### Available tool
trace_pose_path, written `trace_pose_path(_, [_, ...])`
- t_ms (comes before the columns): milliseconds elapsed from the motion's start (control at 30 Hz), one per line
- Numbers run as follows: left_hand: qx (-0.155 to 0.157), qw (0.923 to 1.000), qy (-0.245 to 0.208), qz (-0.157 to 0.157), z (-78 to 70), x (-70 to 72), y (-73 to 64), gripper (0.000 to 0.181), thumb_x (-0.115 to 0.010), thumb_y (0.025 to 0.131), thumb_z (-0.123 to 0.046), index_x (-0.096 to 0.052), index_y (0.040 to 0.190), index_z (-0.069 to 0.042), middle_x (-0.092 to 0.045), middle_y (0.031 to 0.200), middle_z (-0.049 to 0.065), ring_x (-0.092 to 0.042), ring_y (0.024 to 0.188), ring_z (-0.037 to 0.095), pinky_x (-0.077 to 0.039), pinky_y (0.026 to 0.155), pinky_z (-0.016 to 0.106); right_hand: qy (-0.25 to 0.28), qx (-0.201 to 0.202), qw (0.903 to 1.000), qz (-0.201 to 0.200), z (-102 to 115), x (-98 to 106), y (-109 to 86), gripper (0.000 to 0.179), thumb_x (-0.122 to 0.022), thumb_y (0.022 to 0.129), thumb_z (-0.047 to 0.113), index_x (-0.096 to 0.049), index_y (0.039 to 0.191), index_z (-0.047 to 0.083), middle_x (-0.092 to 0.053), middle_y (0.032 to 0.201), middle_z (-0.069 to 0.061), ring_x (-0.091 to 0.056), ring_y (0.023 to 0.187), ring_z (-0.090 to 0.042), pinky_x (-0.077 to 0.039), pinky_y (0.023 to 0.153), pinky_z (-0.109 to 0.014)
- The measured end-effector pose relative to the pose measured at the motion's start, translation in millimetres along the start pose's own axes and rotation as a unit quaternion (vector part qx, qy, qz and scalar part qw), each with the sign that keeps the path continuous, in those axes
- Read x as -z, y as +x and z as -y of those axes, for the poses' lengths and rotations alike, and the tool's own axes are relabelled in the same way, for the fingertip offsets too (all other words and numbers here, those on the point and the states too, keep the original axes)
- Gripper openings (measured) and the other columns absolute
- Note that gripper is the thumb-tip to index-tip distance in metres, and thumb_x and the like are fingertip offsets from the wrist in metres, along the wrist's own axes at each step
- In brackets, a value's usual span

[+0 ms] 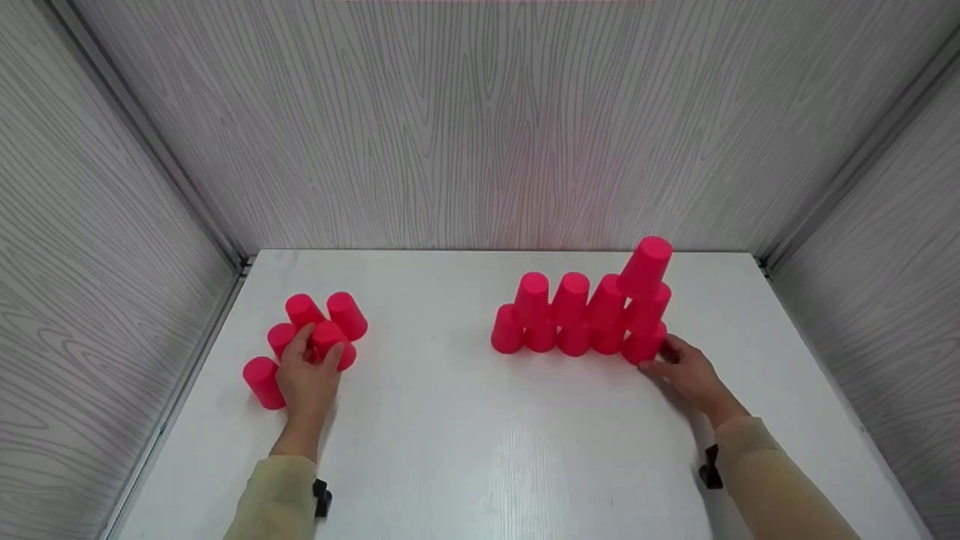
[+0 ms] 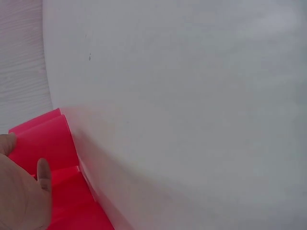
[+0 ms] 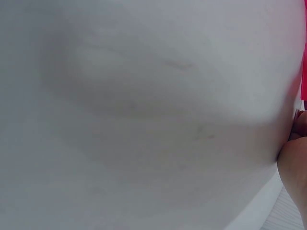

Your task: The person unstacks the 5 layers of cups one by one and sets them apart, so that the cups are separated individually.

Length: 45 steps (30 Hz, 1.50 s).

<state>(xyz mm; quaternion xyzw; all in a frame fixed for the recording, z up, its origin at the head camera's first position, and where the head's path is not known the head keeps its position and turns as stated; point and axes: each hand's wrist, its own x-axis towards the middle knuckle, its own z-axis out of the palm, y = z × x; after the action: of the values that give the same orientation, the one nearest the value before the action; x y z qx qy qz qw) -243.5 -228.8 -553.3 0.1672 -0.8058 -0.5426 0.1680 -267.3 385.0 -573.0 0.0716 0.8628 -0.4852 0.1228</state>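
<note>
In the head view my left hand (image 1: 307,386) holds a pink cup (image 1: 328,337) between thumb and fingers, among several upside-down pink cups at the left. The left wrist view shows this cup (image 2: 45,141) beside the thumb, with more pink close below it. On the right, upside-down cups form a stepped stack, with a single cup (image 1: 646,268) on top at its right end. My right hand (image 1: 694,379) has thumb and fingers around the bottom right cup (image 1: 641,346) of that stack. Only a sliver of pink and part of the right hand (image 3: 295,153) show in the right wrist view.
Loose cups near my left hand include a front cup (image 1: 264,384) and a back cup (image 1: 346,315). The stack's left end is a single-height cup (image 1: 507,330). A white table (image 1: 480,450) lies below, with grey wood-grain panels (image 1: 450,135) at the back and sides.
</note>
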Motion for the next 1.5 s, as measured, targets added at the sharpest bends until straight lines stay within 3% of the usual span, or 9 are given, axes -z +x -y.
trace_pose_path(233, [-0.018,0.9995,0.023,-0.006,-14.0,8.7,-6.9,0.077,-0.083,0.094,-0.017,-0.045,0.161,-0.015,-0.049,0.158,0.011,-0.043,0.147,0.034,-0.053,0.107,0.055,-0.002,0.004,1.0,0.004,0,0,-0.5,0.093,-0.083,0.093,0.043,-0.033,0.166,0.014,-0.04,0.164,-0.016,-0.034,0.152,-0.043,-0.04,0.118,-0.058])
trace_pose_path(400, [-0.036,0.9992,0.017,-0.007,-33.4,14.6,-13.5,0.076,-0.083,0.094,-0.022,-0.046,0.161,-0.017,-0.05,0.158,0.008,-0.045,0.148,0.03,-0.053,0.108,0.052,-0.002,0.004,1.0,0.0,-2,1,1.0,0.092,-0.085,0.091,0.043,-0.035,0.164,0.015,-0.042,0.162,-0.015,-0.036,0.15,-0.042,-0.042,0.117,-0.058])
trace_pose_path(567, [-0.101,0.9946,-0.012,-0.019,-62.6,10.1,-18.0,0.069,-0.084,0.094,-0.021,-0.054,0.155,-0.013,-0.057,0.153,0.006,-0.055,0.14,0.027,-0.052,0.108,0.049,0.015,0.014,0.9998,0.0,-4,0,2.7,0.091,-0.085,0.091,0.042,-0.037,0.164,0.016,-0.044,0.161,-0.014,-0.039,0.149,-0.04,-0.046,0.115,-0.054])
trace_pose_path(700, [-0.175,0.9842,-0.027,-0.006,-93.2,-1.8,-22.2,0.064,-0.086,0.092,-0.017,-0.059,0.15,-0.01,-0.061,0.147,0.006,-0.063,0.13,0.026,-0.055,0.105,0.049,0.017,0.014,0.9998,-0.004,-3,0,2.1,0.09,-0.086,0.091,0.041,-0.038,0.163,0.016,-0.045,0.159,-0.014,-0.041,0.147,-0.039,-0.047,0.114,-0.053])
trace_pose_path(900, [-0.266,0.9615,-0.041,0.057,-143.3,-32.5,-31.3,0.061,-0.085,0.092,-0.018,-0.062,0.147,-0.009,-0.064,0.144,0.007,-0.066,0.127,0.022,-0.056,0.102,0.047,0.011,0.013,0.9998,-0.005,-2,-1,0.8,0.088,-0.086,0.09,0.043,-0.04,0.161,0.016,-0.045,0.158,-0.013,-0.041,0.146,-0.04,-0.046,0.115,-0.055])
trace_pose_path(1133, [-0.334,0.9293,-0.045,0.15,-195.5,-83.4,-44.3,0.057,-0.083,0.094,-0.022,-0.062,0.146,-0.01,-0.066,0.139,0.005,-0.065,0.126,0.016,-0.056,0.097,0.038,0.007,0.015,0.9999,-0.005,-4,-1,1.0,0.092,-0.085,0.091,0.043,-0.037,0.163,0.014,-0.044,0.161,-0.015,-0.038,0.149,-0.041,-0.044,0.116,-0.056])
trace_pose_path(1267, [-0.354,0.9138,-0.042,0.194,-223.1,-113.7,-53.8,0.06,-0.083,0.094,-0.025,-0.061,0.147,-0.01,-0.065,0.141,0.005,-0.063,0.127,0.016,-0.055,0.096,0.033,0.006,0.013,0.9999,-0.007,-3,-2,0.7,0.091,-0.084,0.092,0.043,-0.037,0.164,0.014,-0.043,0.161,-0.015,-0.037,0.15,-0.042,-0.043,0.117,-0.056])
trace_pose_path(1500, [-0.347,0.9001,-0.035,0.261,-259.6,-162.2,-68.3,0.062,-0.083,0.095,-0.026,-0.059,0.151,-0.013,-0.063,0.144,0.002,-0.061,0.128,0.016,-0.053,0.096,0.027,0.017,0.019,0.9997,-0.006,-3,-3,1.1,0.089,-0.085,0.092,0.04,-0.038,0.163,0.013,-0.043,0.161,-0.015,-0.037,0.151,-0.041,-0.044,0.117,-0.053])
